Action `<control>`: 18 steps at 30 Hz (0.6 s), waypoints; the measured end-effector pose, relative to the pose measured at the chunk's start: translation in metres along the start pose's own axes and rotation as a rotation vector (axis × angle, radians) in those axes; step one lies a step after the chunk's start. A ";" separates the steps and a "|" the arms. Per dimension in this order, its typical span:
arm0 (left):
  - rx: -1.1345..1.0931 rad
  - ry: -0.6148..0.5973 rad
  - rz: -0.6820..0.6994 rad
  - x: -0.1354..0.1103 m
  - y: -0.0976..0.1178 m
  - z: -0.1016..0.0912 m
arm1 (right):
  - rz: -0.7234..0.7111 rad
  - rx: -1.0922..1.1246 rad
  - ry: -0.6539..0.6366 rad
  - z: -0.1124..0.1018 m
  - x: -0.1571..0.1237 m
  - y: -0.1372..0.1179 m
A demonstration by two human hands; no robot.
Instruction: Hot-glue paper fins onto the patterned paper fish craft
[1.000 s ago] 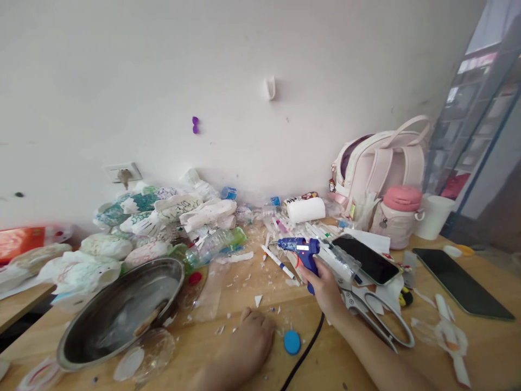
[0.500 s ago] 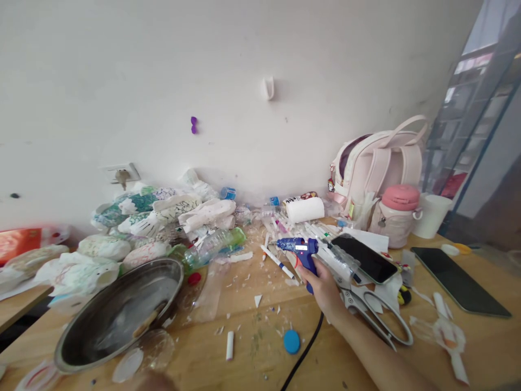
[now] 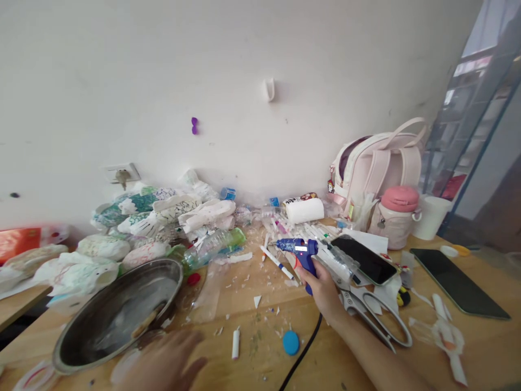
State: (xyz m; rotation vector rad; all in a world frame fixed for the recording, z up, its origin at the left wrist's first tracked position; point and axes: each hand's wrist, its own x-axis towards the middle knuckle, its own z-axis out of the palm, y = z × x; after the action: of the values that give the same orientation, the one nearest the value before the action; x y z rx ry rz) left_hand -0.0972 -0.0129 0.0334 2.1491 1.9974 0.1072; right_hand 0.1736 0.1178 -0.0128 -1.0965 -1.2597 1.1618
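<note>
My right hand (image 3: 323, 288) is wrapped round the handle of a blue hot glue gun (image 3: 299, 248), held above the table with its nozzle pointing left. A black cord (image 3: 303, 353) runs down from its grip. Low in the view, my left hand (image 3: 166, 358) is smeared by motion, its thumb and fingers apart and nothing visible in it. It hovers over a clear plastic lid (image 3: 124, 365), partly covering it, beside a dark metal basin (image 3: 118, 309). To its right lie a short white stick like a marker cap (image 3: 236, 343) and a blue bottle cap (image 3: 290, 342).
Large grey scissors (image 3: 372, 312) and a phone (image 3: 364, 258) lie right of my right arm. Farther right rests a dark tablet (image 3: 459, 282). A pink backpack (image 3: 378, 163) and bottle (image 3: 393, 217) stand behind. Stuffed, drawn-on white bundles (image 3: 138, 228) pile up at back left.
My left hand has come up into view from the bottom edge, over the plastic lid. The short white stick has shifted slightly right. The glue gun stays in nearly the same place.
</note>
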 end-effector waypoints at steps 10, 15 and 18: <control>-0.301 -0.232 0.581 0.118 0.082 0.052 | -0.005 0.012 -0.003 -0.001 0.001 0.005; -0.401 -0.213 0.568 0.128 0.081 0.063 | -0.005 0.018 -0.013 -0.001 0.001 0.004; -0.413 -0.213 0.561 0.131 0.087 0.064 | -0.009 0.013 -0.003 -0.001 0.001 0.003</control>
State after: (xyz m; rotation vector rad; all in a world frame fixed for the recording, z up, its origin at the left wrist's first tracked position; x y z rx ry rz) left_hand 0.0106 0.1051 -0.0226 2.2498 1.0988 0.3263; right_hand 0.1745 0.1189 -0.0155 -1.0789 -1.2569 1.1631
